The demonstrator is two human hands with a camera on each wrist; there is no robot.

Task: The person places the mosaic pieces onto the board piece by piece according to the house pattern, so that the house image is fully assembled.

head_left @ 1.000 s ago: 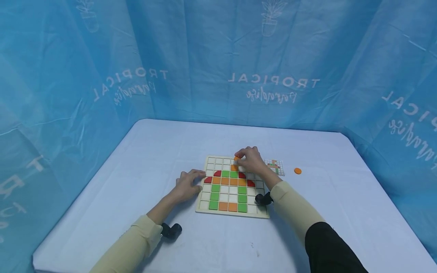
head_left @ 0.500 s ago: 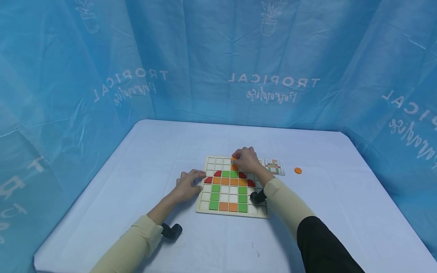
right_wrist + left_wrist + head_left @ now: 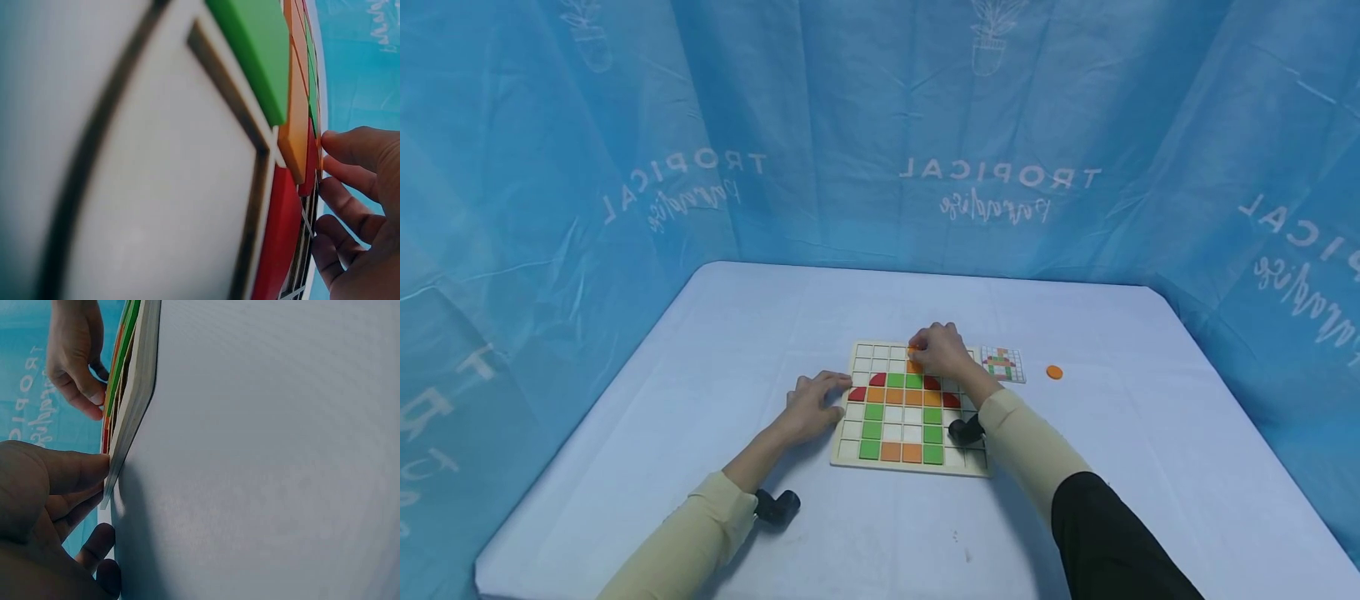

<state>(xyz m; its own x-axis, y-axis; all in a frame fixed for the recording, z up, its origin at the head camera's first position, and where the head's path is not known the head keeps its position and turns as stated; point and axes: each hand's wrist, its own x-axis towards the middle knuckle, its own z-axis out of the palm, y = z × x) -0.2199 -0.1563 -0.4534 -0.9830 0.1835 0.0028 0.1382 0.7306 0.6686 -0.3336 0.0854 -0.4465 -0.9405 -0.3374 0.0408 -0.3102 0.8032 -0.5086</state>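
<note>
A pale wooden grid board (image 3: 910, 470) lies on the table, with green, orange and red pieces set in its cells. My right hand (image 3: 942, 350) is over the board's far edge, pinching a small orange piece (image 3: 913, 353) at a top-row cell; the fingers partly hide its shape. In the right wrist view, the thumb and a finger (image 3: 350, 147) meet at the far side of the board. My left hand (image 3: 808, 408) rests against the board's left edge, thumb and forefinger touching it, with the other fingers (image 3: 97, 547) below.
Right of the board lies a small pattern card (image 3: 1003, 365) printed with a coloured grid. Farther right is a loose round orange piece (image 3: 1055, 372). The white-covered table (image 3: 715, 333) is enclosed by blue printed curtains (image 3: 850, 117).
My right hand has shifted slightly left with the orange piece, bringing it down to the top-row cell, then stayed there. My left hand has kept its place at the board's edge.
</note>
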